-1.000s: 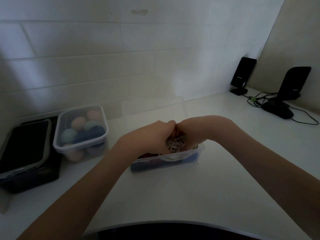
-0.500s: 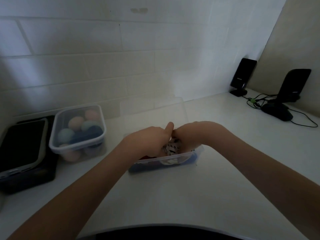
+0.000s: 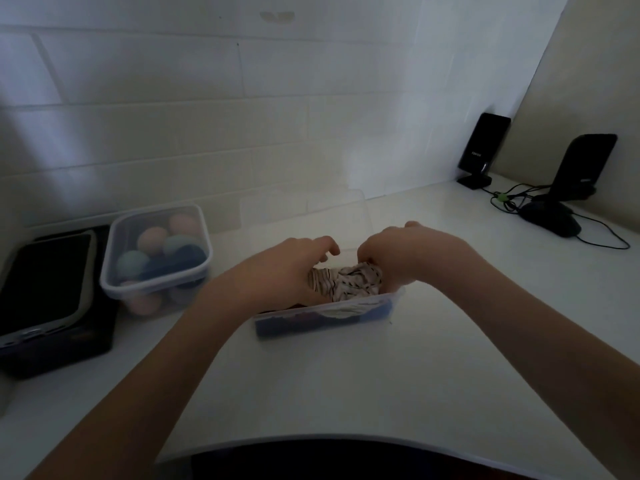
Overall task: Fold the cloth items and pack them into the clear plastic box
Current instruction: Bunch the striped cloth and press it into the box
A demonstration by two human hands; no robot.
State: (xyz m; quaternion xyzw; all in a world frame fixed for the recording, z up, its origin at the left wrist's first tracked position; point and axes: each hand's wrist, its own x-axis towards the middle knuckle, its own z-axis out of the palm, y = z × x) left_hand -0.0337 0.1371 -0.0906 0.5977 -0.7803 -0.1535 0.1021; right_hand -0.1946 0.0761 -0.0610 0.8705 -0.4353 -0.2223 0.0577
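The left hand (image 3: 277,271) presses down with its fingers loosely spread and curled over a pale striped cloth (image 3: 349,282), while the right hand (image 3: 401,254) has its fingers closed on the cloth's other end, both pushing it down into the clear plastic box (image 3: 325,311) on the white counter (image 3: 346,382). Packing looks well advanced: darker blue and reddish cloth already lies beneath the striped piece, no loose cloth shows on the counter, and tucking this one flat seems the main step left. In view are two hands, one box being packed, a second lidded tub (image 3: 156,252) of several coloured balls to the left, and two black speakers (image 3: 483,147) at far right.
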